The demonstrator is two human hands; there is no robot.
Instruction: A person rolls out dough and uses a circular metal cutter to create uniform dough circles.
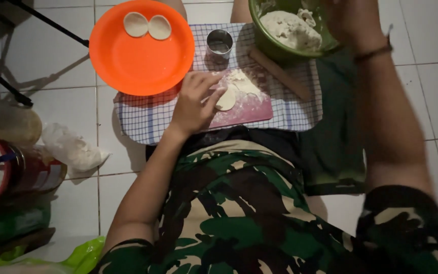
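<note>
Head view: a flat dough round is being lifted or pressed on the pink floured board by the left hand, its fingers curled onto the round's left edge. The step in hand is judged to be cutting and clearing rounds; two already lie on the orange plate, far left. A gentle peel seems called for next. The right hand is blurred at the green dough bowl; its grip cannot be told.
</note>
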